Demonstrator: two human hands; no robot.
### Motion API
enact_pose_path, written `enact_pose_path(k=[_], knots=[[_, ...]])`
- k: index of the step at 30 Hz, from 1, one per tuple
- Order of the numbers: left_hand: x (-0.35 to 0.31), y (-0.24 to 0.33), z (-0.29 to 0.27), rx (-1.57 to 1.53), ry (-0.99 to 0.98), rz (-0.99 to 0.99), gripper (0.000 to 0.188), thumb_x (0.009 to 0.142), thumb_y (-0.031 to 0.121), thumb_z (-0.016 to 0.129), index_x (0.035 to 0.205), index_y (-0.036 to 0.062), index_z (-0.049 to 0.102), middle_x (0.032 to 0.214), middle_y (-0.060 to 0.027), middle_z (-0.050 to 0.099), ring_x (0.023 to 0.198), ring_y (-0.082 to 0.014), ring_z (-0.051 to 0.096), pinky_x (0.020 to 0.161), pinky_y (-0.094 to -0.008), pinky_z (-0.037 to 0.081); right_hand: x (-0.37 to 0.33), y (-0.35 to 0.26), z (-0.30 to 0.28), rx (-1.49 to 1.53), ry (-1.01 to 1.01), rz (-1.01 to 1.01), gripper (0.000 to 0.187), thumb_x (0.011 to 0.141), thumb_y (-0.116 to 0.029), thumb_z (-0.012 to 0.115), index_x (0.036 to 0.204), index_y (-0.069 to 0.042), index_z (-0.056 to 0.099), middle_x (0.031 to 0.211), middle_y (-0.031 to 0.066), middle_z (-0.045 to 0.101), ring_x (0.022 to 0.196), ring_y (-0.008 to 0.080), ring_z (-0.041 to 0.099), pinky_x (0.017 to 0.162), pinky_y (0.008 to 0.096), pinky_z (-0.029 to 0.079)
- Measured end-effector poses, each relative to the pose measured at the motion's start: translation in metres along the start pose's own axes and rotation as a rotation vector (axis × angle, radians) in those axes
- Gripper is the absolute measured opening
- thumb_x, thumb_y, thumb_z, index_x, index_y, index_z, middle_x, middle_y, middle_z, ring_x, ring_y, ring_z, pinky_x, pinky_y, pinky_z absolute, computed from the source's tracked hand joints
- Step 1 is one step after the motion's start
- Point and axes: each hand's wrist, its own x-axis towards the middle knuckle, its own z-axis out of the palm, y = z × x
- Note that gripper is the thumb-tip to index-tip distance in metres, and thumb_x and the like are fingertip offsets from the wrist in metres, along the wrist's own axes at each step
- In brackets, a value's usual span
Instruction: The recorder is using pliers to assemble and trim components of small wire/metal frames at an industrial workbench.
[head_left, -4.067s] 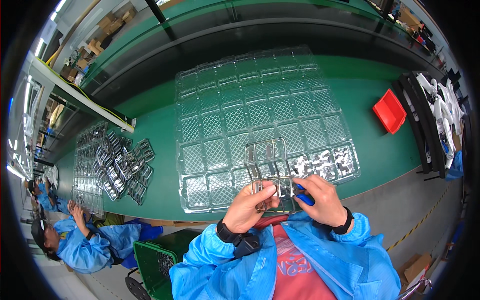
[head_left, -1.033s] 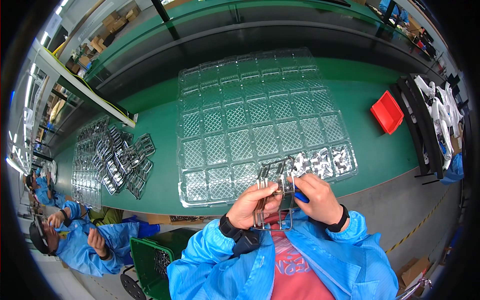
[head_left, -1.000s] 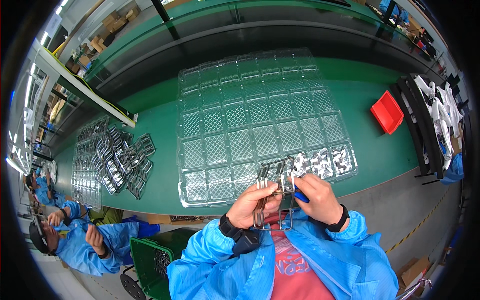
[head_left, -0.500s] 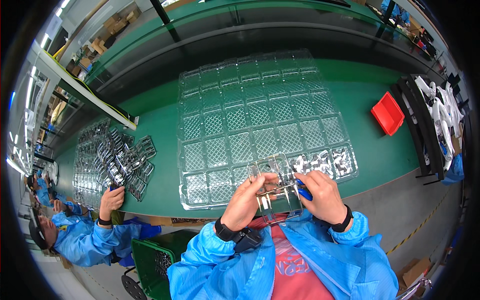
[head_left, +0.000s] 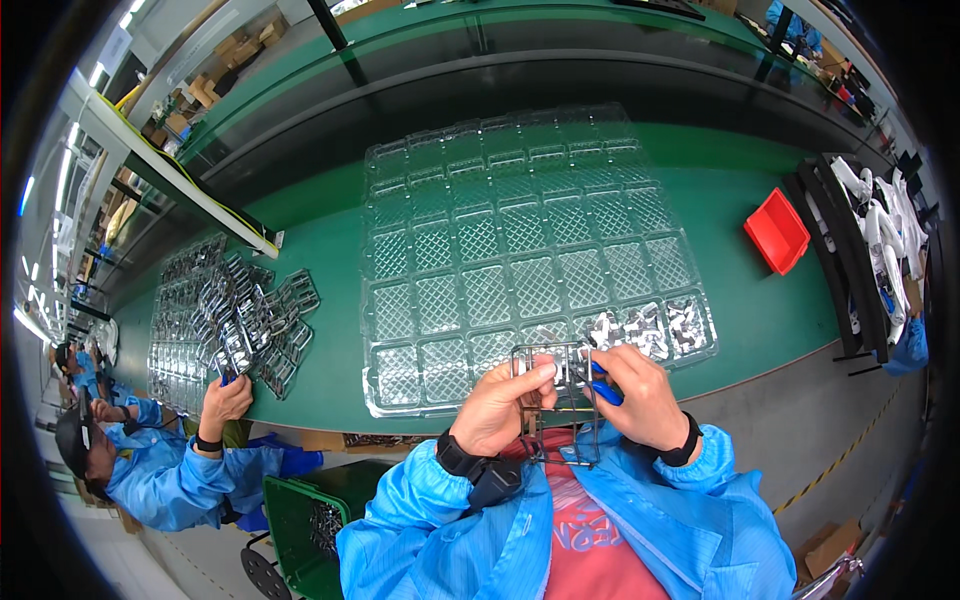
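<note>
In front of my chest, my left hand (head_left: 503, 407) pinches a thin, dark rectangular sprue frame (head_left: 568, 462) with small pieces on its inner bars. My right hand (head_left: 640, 398) is closed round blue-handled nippers (head_left: 606, 392), their jaws up against the frame's right side. The jaw tips are too small to make out. Just beyond my hands lies a large clear plastic tray (head_left: 400, 402) of square pockets. Several of its near-right pockets hold small white and dark parts (head_left: 645, 330); many other pockets look bare.
Heaped frames (head_left: 250, 320) lie on the green bench (head_left: 755, 320) at the left, where a co-worker's hand (head_left: 228, 398) reaches in. A red bin (head_left: 777, 232) sits at the right beside a black rack (head_left: 838, 250) of white parts. A green bin (head_left: 300, 545) stands below the bench.
The sprue frame has turned in my left hand and now hangs more upright, slightly lower. Both my hands stay near the same place, the nippers still in the right.
</note>
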Motion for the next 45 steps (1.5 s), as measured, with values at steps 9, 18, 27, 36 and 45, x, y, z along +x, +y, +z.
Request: enact_pose_path(k=[9, 18, 27, 36, 45], knots=[[0.003, -0.007, -0.002, -0.112, -0.101, -0.037, 0.011, 0.092, 0.018, 0.06, 0.092, 0.0067, 0.057, 0.069, 0.0011, 0.049, 0.062, -0.0116, 0.048, 0.059, -0.0245, 0.04, 0.003, -0.002, 0.002, 0.002, 0.004, -0.03, 0.048, 0.065, 0.0, 0.071, 0.111, 0.0, 0.058, 0.088, 0.0131, 0.055, 0.081, 0.0306, 0.057, 0.069, 0.0387, 0.048], [0.006, -0.004, -0.006, -0.084, -0.162, -0.053, 0.012, 0.093, 0.019, 0.059, 0.091, 0.0069, 0.056, 0.071, -0.0002, 0.051, 0.065, -0.012, 0.05, 0.059, -0.0252, 0.04, 0.005, 0.001, -0.001, -0.113, -0.029, -0.102, 0.047, 0.065, -0.001, 0.072, 0.11, 0.0, 0.058, 0.083, 0.0124, 0.055, 0.076, 0.0299, 0.058, 0.066, 0.0376, 0.048], [0.009, 0.002, -0.005, -0.122, -0.138, -0.071, 0.017, 0.097, 0.021, 0.048, 0.096, 0.0052, 0.053, 0.082, -0.0051, 0.052, 0.077, -0.0166, 0.051, 0.073, -0.0328, 0.044, 0.008, 0.012, 0.0, -0.22, -0.032, -0.023, 0.041, 0.067, -0.004, 0.072, 0.106, -0.001, 0.06, 0.08, 0.0111, 0.055, 0.074, 0.0281, 0.059, 0.062, 0.0366, 0.049], [0.003, -0.005, -0.015, 0.056, -0.069, 0.142, 0.01, 0.096, 0.013, 0.049, 0.095, 0.0059, 0.055, 0.094, -0.0053, 0.061, 0.091, -0.0158, 0.057, 0.082, -0.0338, 0.045, 0.007, 0.007, -0.002, -0.104, -0.043, 0.03, 0.04, 0.069, -0.007, 0.073, 0.106, -0.002, 0.06, 0.082, 0.0107, 0.054, 0.076, 0.0286, 0.058, 0.064, 0.038, 0.049], [-0.001, -0.004, -0.013, 0.009, -0.094, 0.057, 0.011, 0.096, 0.016, 0.053, 0.093, 0.0075, 0.059, 0.09, -0.0026, 0.063, 0.083, -0.0132, 0.059, 0.076, -0.0305, 0.047, 0.004, 0.005, 0.006, -0.041, -0.04, -0.069, 0.044, 0.065, -0.003, 0.074, 0.107, -0.002, 0.06, 0.083, 0.012, 0.052, 0.076, 0.0309, 0.056, 0.065, 0.0388, 0.047]])
